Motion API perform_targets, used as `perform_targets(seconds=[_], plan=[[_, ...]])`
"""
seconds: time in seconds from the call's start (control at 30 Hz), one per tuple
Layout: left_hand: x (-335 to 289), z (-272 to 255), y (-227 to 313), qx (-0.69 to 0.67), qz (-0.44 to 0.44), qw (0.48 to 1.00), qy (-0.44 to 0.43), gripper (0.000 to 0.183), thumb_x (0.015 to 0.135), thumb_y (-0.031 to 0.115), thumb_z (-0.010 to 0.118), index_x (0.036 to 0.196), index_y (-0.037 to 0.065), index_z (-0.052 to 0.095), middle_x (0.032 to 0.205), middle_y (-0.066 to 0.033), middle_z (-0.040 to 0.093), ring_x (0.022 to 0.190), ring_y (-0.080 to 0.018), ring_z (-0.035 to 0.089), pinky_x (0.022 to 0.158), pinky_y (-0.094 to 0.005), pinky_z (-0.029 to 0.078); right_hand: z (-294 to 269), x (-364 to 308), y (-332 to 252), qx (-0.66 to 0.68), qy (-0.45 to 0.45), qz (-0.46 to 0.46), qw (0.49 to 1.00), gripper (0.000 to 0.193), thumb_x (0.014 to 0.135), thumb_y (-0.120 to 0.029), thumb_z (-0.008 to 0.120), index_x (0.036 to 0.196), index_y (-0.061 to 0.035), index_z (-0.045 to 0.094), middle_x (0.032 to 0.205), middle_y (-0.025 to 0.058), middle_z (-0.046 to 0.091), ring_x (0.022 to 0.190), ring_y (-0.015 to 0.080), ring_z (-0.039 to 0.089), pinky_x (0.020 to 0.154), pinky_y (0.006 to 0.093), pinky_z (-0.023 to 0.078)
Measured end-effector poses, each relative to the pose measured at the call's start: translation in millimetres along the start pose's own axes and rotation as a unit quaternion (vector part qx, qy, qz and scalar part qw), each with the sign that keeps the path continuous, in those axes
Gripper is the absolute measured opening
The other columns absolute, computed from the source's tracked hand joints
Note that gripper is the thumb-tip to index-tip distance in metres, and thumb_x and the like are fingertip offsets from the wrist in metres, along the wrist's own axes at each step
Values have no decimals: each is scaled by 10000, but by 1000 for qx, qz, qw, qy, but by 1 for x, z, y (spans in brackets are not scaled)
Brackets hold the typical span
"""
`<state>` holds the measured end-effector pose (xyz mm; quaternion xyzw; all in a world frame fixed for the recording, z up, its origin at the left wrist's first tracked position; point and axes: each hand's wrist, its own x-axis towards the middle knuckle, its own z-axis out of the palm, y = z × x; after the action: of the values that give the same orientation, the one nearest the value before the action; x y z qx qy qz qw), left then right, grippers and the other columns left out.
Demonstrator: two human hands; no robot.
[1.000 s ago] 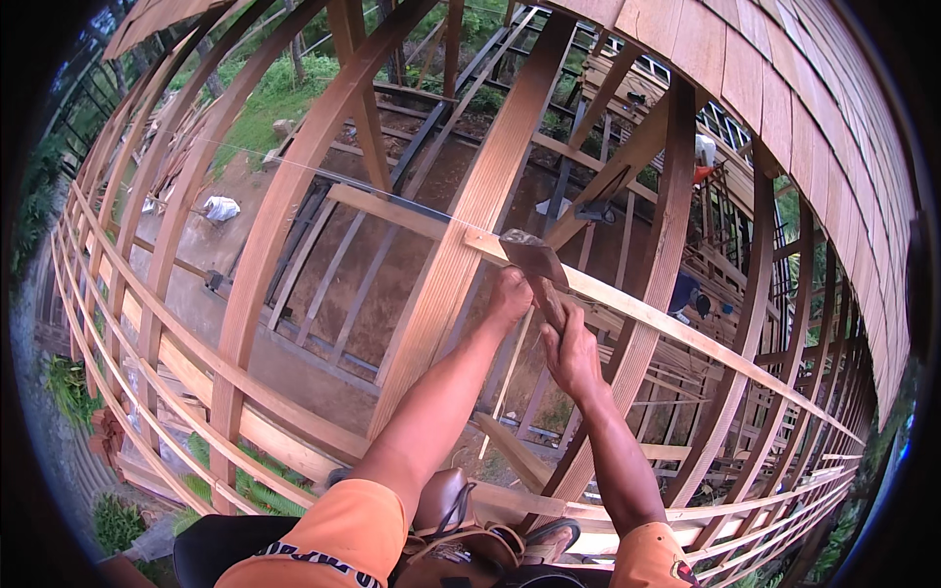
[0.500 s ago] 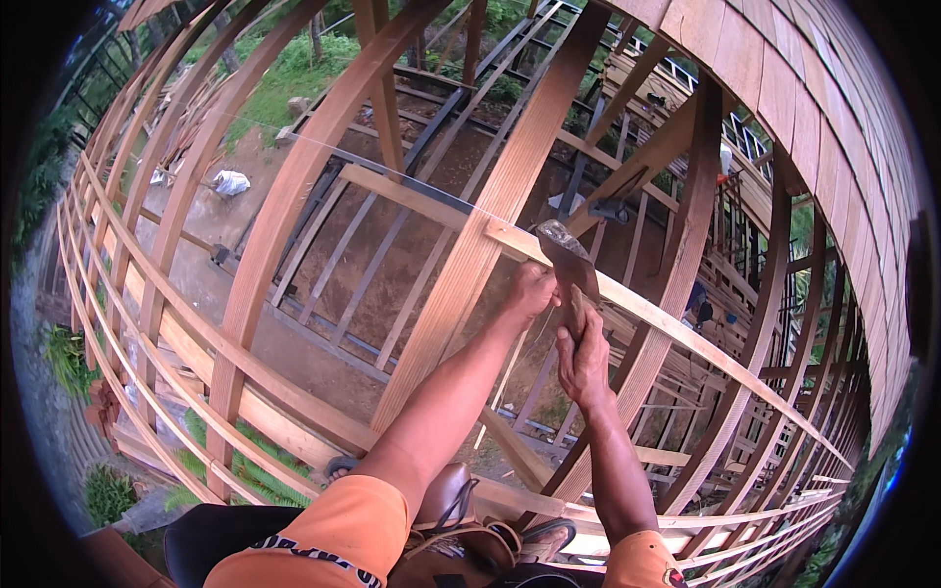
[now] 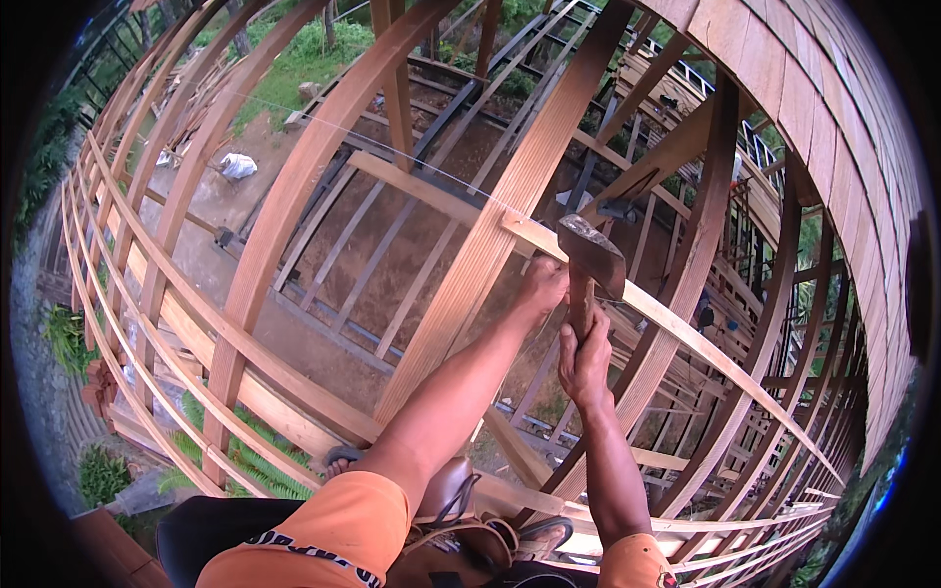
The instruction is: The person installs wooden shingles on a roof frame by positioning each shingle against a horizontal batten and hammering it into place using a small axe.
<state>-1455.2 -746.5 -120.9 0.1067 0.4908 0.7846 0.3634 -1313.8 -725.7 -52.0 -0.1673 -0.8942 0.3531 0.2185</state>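
Note:
My right hand (image 3: 586, 363) is wrapped around the wooden handle of a hatchet (image 3: 592, 257). Its wide, dark metal head is raised above a pale wooden batten (image 3: 686, 335), hiding part of it. Just left of the handle, my left hand (image 3: 545, 286) is closed in a fist at the near edge of the batten; what its fingers hold, if anything, is hidden. The batten's left end lies on a thick sloping rafter (image 3: 490, 240), and from there it runs off to the right across more rafters.
A thin string (image 3: 392, 145) stretches to the batten's left end. Wooden shingles (image 3: 823, 127) cover the upper right. Between the rafters, open gaps drop to a lower frame (image 3: 431, 191) and bare ground. A brown leather pouch (image 3: 446, 487) and sandalled feet show below my arms. Curved battens (image 3: 176, 338) cross the left.
The hatchet head has shifted right and turned, showing more of its broad blade. My left hand stays closed by the batten. The whole view has moved slightly.

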Motion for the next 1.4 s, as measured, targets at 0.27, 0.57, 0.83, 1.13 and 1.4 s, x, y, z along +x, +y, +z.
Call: perform_targets(seconds=[0.27,0.57,0.83,1.13,1.4], plan=[[1,-12,-2,41,13,997,-62,129,777,41,717,899,41,675,809,-9,670,756,-99,638,647,-267,512,1,1,-3,-4,-6,17,1000,425,982,-106,549,1350,33,387,983,248,618,852,421,646,775,454,517],[-1,0,13,39,17,999,-2,273,949,290,675,838,41,692,718,-37,669,647,-115,626,574,-289,500,-24,42,-18,-66,-131,57,988,379,971,-112,593,1294,8,435,1029,309,643,963,512,628,811,503,498],[-4,0,11,32,17,999,-38,353,940,388,694,885,40,702,707,-33,673,615,-93,600,557,-248,474,-33,36,-26,284,100,-240,923,425,1000,-454,588,1108,-53,501,842,76,560,663,166,518,536,301,426],[-2,0,-4,0,106,994,-1,355,948,362,675,964,9,698,787,-47,676,711,-112,637,647,-275,521,-31,38,-28,50,22,-187,981,435,1016,-428,565,1092,-6,494,694,89,553,596,169,549,541,319,427],[6,0,2,36,24,999,-6,297,922,312,686,913,16,710,779,-65,695,713,-139,632,652,-327,510,-25,57,-17,-141,-168,87,972,310,977,-230,633,1112,3,480,851,313,634,850,534,613,660,509,499]])
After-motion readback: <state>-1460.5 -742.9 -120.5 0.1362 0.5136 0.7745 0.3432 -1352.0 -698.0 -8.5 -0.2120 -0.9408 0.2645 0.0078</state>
